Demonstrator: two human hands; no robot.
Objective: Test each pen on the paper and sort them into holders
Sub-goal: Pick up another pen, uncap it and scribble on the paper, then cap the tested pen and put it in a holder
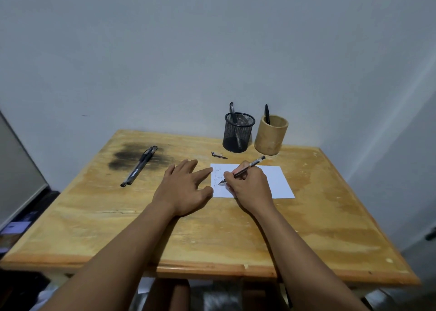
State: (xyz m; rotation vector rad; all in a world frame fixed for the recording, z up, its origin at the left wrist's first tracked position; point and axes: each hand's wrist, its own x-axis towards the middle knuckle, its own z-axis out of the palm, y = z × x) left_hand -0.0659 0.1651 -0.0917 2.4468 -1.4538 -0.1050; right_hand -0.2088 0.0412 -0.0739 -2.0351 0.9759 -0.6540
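My right hand grips a black pen with its tip touching the white paper, near some faint scribbles at the sheet's left side. My left hand lies flat with fingers spread, its fingertips pressing the paper's left edge. Two black pens lie side by side on the table's left part. A pen cap lies behind the paper. A black mesh holder and a wooden holder stand at the back, each with one pen in it.
The wooden table has a dark scorch-like stain under the two loose pens. A grey wall stands right behind the holders. The table's front edge is near my forearms.
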